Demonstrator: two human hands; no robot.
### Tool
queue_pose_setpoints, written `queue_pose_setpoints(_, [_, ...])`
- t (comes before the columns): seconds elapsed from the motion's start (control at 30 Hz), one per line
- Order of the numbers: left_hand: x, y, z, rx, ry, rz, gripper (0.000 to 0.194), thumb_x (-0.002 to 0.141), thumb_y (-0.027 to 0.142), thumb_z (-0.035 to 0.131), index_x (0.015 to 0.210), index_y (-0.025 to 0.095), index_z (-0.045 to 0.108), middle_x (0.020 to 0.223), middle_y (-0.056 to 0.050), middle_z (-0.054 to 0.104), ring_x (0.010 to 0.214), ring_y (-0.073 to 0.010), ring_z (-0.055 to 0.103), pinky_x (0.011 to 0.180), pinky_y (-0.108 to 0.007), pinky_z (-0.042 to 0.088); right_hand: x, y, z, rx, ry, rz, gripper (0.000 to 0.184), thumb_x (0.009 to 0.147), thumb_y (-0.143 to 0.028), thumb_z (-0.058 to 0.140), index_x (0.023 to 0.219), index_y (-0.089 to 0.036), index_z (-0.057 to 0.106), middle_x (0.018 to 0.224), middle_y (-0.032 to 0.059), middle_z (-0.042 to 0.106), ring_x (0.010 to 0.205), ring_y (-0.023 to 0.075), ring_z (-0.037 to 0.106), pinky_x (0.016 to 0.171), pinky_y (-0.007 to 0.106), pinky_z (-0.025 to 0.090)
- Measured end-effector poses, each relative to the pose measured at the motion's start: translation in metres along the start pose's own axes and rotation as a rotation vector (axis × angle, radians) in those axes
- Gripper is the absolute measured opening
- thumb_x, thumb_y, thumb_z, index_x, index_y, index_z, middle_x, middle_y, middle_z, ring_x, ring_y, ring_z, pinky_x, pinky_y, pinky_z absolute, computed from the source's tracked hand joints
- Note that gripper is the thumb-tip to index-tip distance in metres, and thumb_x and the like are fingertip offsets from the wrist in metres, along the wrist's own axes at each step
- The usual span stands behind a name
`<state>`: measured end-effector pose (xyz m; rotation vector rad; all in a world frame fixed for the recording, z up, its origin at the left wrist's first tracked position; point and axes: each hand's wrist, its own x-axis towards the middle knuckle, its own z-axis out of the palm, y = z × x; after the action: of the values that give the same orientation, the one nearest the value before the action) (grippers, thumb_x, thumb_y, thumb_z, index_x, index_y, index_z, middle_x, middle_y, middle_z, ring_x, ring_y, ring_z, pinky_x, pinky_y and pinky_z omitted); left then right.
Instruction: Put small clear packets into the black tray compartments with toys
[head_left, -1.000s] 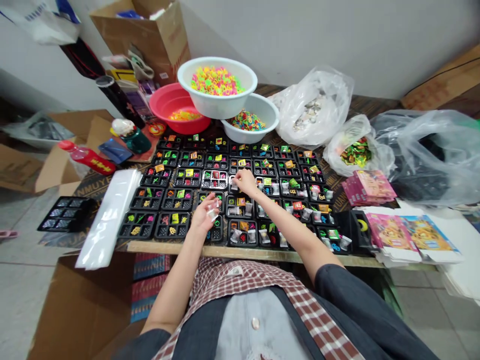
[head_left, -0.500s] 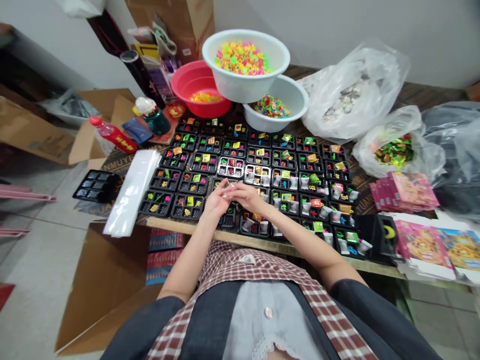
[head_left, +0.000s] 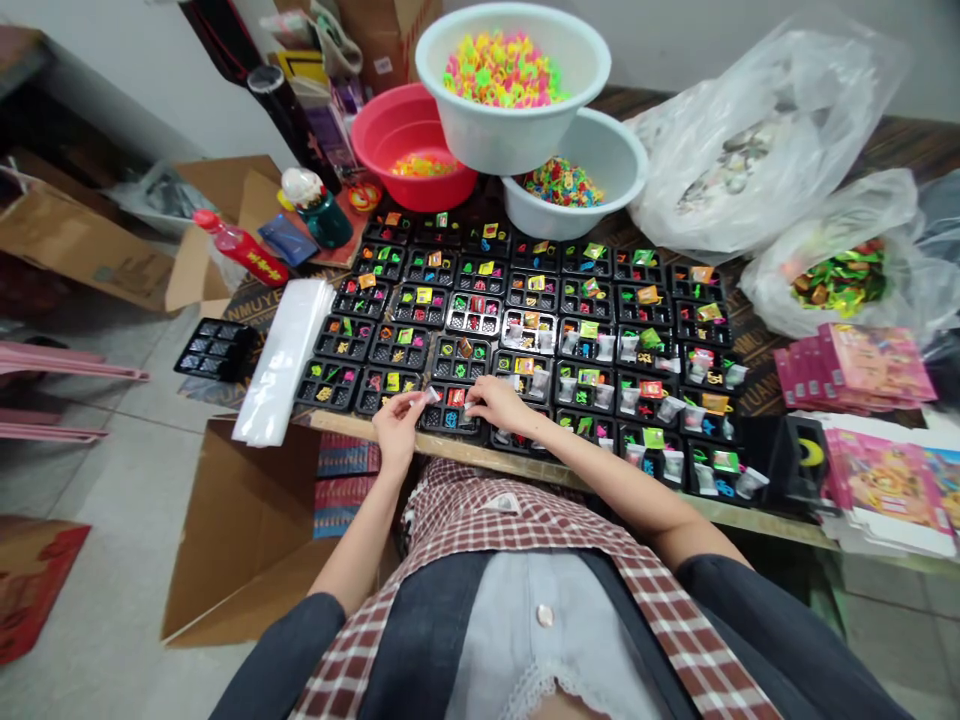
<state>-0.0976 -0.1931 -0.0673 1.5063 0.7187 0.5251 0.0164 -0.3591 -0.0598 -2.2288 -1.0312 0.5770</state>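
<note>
Where the bench (head_left: 525, 478) is covered by rows of black compartment trays (head_left: 525, 330), a large white bowl (head_left: 517, 95) of neon pieces is seen beyond the trays, with a red basin (head_left: 397, 140) just left of it and clear plastic bags (head_left: 750, 150) to its right. A cardboard box (head_left: 247, 540) is set on the tiled floor, below the trays' near-left corner. Over the nearest row of trays, the left hand (head_left: 396, 425) is pinched shut on a small clear packet (head_left: 430, 396). The right hand (head_left: 496, 402), just beside it, is curled over a tray; its grip cannot be told.
</note>
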Motion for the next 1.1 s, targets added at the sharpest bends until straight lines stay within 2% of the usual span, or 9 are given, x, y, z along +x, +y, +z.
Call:
queue_pose_setpoints(0.13, [-0.019,-0.012,-0.007,0.208,0.041,0.159,0.022,0.075,0.04,0.074,0.078,0.019,0.072,0.076,-0.004,0.074,0.069,-0.0174,0.068,0.071,-0.031,0.054,-0.009,0.004,-0.007,0.012,0.203,-0.042,0.027,0.074,-0.028,0.084,0.097,-0.019,0.072,0.092,0.0057,0.061,0.09,0.0208,0.055,0.078,0.032,0.043])
queue_pose_setpoints(0.3, [-0.025,-0.026,-0.007,0.484,0.063,0.528,0.023,0.085,0.039,0.068,0.075,0.019,0.072,0.072,-0.005,0.072,0.067,-0.0179,0.064,0.069,-0.032,0.049,-0.035,0.017,-0.029,0.121,0.438,-0.025,0.017,0.084,-0.037,0.073,0.092,-0.022,0.071,0.089,0.0045,0.062,0.088,0.0209,0.058,0.082,0.036,0.046])
queue_pose_setpoints(0.43, [-0.024,-0.031,-0.006,0.62,0.075,0.672,0.025,0.088,0.037,0.066,0.07,0.02,0.069,0.071,-0.006,0.067,0.07,-0.0188,0.058,0.071,-0.034,0.047,-0.078,0.035,-0.047,0.113,0.621,0.081,0.016,0.087,-0.038,0.067,0.089,-0.023,0.072,0.09,0.0051,0.064,0.088,0.0213,0.061,0.081,0.037,0.049])
queue_pose_setpoints(0.57, [-0.024,-0.028,-0.003,0.675,0.16,0.667,0.026,0.087,0.042,0.065,0.086,0.018,0.073,0.09,-0.011,0.062,0.087,-0.0223,0.057,0.082,-0.039,0.047,-0.138,0.061,-0.058,0.027,0.877,0.255,0.021,0.087,-0.041,0.064,0.083,-0.022,0.072,0.088,0.0055,0.065,0.087,0.0219,0.062,0.081,0.038,0.05])
queue_pose_setpoints(0.63, [-0.025,-0.026,0.002,0.709,0.112,0.652,0.027,0.087,0.043,0.064,0.093,0.019,0.074,0.099,-0.012,0.061,0.094,-0.024,0.057,0.088,-0.041,0.046,-0.169,0.076,-0.059,-0.055,1.014,0.346,0.024,0.087,-0.043,0.063,0.08,-0.021,0.072,0.085,0.0056,0.065,0.086,0.0224,0.062,0.083,0.04,0.049])
queue_pose_setpoints(0.8, [-0.024,-0.012,0.025,0.759,-0.239,0.721,0.02,0.088,0.037,0.062,0.097,0.028,0.077,0.116,-0.013,0.065,0.106,-0.0286,0.056,0.098,-0.047,0.039,-0.232,0.107,-0.052,-0.267,1.197,0.572,0.032,0.088,-0.046,0.057,0.077,-0.019,0.07,0.085,0.0096,0.064,0.088,0.0253,0.059,0.084,0.044,0.046])
queue_pose_setpoints(0.97, [0.005,0.026,0.072,0.645,-0.299,0.814,0.021,0.089,0.036,0.059,0.1,0.029,0.076,0.121,-0.013,0.063,0.114,-0.0313,0.055,0.101,-0.051,0.038,-0.271,0.126,-0.049,-0.346,1.205,0.619,0.029,0.089,-0.043,0.055,0.078,-0.02,0.069,0.089,0.0108,0.064,0.088,0.025,0.058,0.085,0.045,0.047])
queue_pose_setpoints(1.03, [0.023,0.046,0.112,0.607,-0.405,0.874,0.021,0.088,0.035,0.06,0.101,0.028,0.076,0.122,-0.013,0.063,0.115,-0.0321,0.055,0.102,-0.052,0.039,-0.281,0.134,-0.046,-0.333,1.225,0.592,0.029,0.091,-0.043,0.055,0.08,-0.02,0.07,0.088,0.0104,0.065,0.088,0.0247,0.058,0.084,0.044,0.047])
queue_pose_setpoints(1.1, [0.039,0.066,0.167,0.588,-0.594,0.945,0.02,0.086,0.034,0.062,0.1,0.027,0.075,0.122,-0.013,0.063,0.117,-0.0327,0.055,0.104,-0.052,0.04,-0.286,0.141,-0.041,-0.324,1.262,0.566,0.031,0.092,-0.044,0.054,0.082,-0.02,0.071,0.088,0.0102,0.066,0.088,0.0245,0.059,0.083,0.044,0.049])
